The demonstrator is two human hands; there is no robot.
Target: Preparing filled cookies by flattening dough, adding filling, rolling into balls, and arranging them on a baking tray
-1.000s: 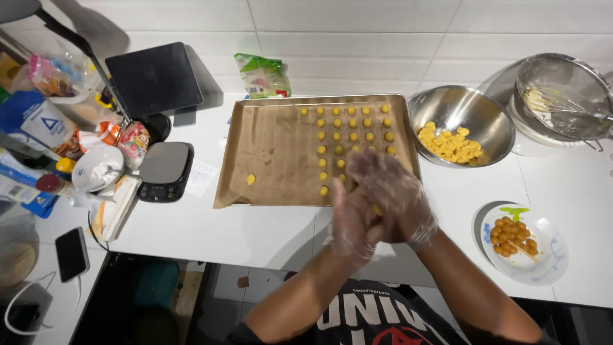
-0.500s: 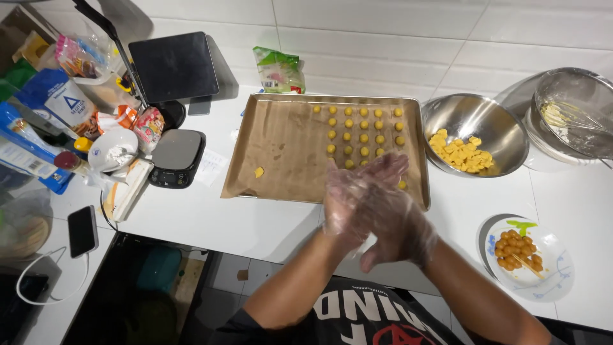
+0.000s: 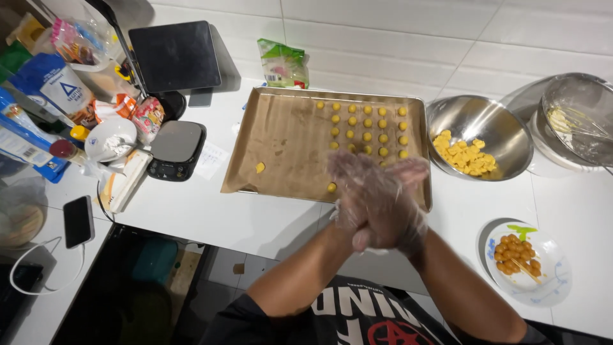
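Left hand (image 3: 357, 191) and right hand (image 3: 399, 204), both gloved, press palm to palm above the baking tray's (image 3: 281, 137) near edge; whatever they enclose is hidden. Uneven pressure could misshape a dough ball (image 3: 332, 187).

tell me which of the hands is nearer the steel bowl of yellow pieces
Right. The right hand is on the side toward the steel bowl; the left hand, pressed against it, lies farther left.
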